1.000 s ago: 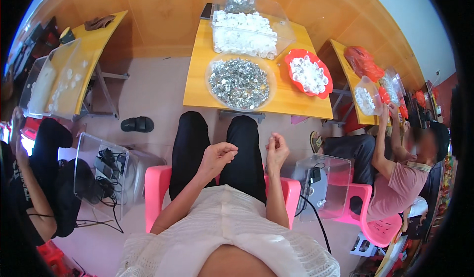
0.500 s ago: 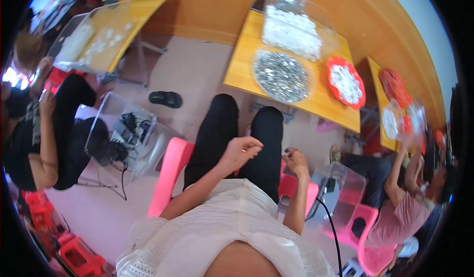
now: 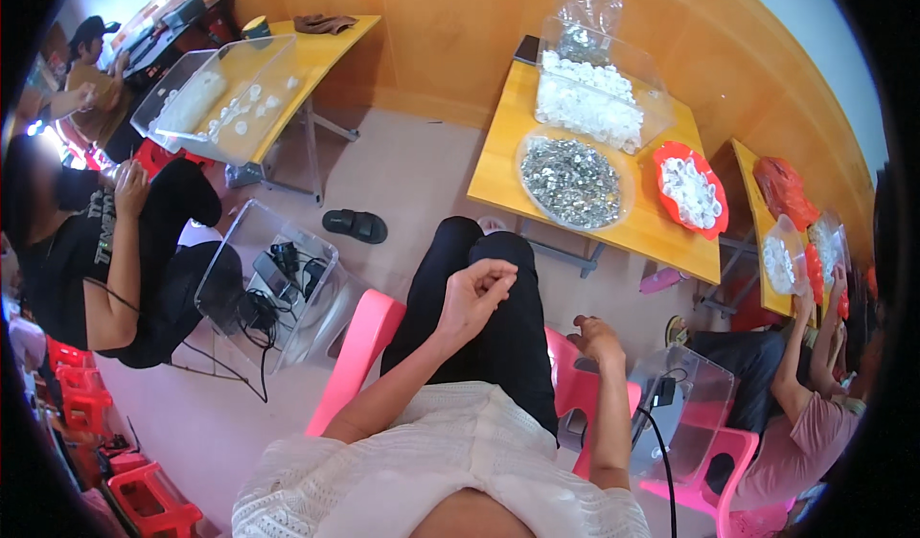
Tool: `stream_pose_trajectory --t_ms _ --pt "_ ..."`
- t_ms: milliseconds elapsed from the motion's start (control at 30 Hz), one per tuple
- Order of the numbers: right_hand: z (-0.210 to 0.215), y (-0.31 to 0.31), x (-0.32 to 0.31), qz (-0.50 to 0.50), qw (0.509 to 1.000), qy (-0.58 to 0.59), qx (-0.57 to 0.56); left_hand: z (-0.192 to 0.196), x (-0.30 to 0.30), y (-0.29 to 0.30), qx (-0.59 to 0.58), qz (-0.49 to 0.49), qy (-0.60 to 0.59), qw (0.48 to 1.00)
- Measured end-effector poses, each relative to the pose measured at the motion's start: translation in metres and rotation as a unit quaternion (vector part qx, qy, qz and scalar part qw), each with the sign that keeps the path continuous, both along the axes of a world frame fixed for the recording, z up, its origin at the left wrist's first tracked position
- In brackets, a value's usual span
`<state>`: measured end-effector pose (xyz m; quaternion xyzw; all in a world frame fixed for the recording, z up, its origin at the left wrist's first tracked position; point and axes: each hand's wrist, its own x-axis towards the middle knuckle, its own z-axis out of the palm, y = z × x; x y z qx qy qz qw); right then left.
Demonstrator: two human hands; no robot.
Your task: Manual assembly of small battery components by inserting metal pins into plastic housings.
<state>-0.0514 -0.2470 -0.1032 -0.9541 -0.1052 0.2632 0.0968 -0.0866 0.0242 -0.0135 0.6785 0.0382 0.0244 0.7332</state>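
Note:
My left hand (image 3: 477, 298) hovers over my dark-trousered lap, thumb and fingers pressed together in a pinch. Whatever lies between those fingertips, if anything, is too small to make out. Lower and to the right, my right hand (image 3: 600, 340) is beside my thigh, above the pink chair (image 3: 581, 385) I sit on. Its fingers curl inward, and their inner side is hidden. Ahead of my knees, on the yellow table (image 3: 498, 160), are a round clear tray of small shiny silvery pieces (image 3: 572, 183) and a red scalloped dish (image 3: 710, 228) holding white pieces.
A clear bin of white pieces (image 3: 589, 102) stands at the table's back. Clear boxes with black cables flank me, one at left (image 3: 278, 279), another at right (image 3: 676, 394). A black slipper (image 3: 356, 225) lies on the floor. Seated people work on both sides.
The whole view has shifted, moving the tables right and down in the picture. My right hand has moved away from my left, outward and lower. My left hand stays pinched above my lap.

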Motion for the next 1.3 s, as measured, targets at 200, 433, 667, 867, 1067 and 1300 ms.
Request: stream_pose_trajectory --t_ms 200,433,667,867,1067,1300 --pt "0.006 -0.012 -0.003 -0.065 0.998 -0.019 -0.012 0.014 0.022 0.013 0.175 0.112 -0.183 0.961" --pt "-0.016 -0.02 -0.004 -0.029 0.998 -0.056 -0.009 -0.02 0.078 0.032 0.041 -0.189 -0.138 0.971" --pt "-0.014 -0.018 -0.004 -0.086 0.996 -0.025 0.006 -0.026 0.083 0.032 -0.088 -0.157 -0.063 0.982" --pt "-0.026 -0.027 -0.002 -0.08 0.994 -0.051 0.056 -0.028 0.087 0.044 -0.105 -0.132 -0.092 0.981" --pt "-0.055 -0.044 0.002 -0.096 0.992 -0.038 0.07 -0.023 0.071 0.06 -0.134 -0.121 -0.093 0.979" --pt "-0.01 -0.023 0.0 -0.158 0.986 -0.003 0.062 -0.035 0.07 0.063 -0.071 -0.076 -0.116 0.988"
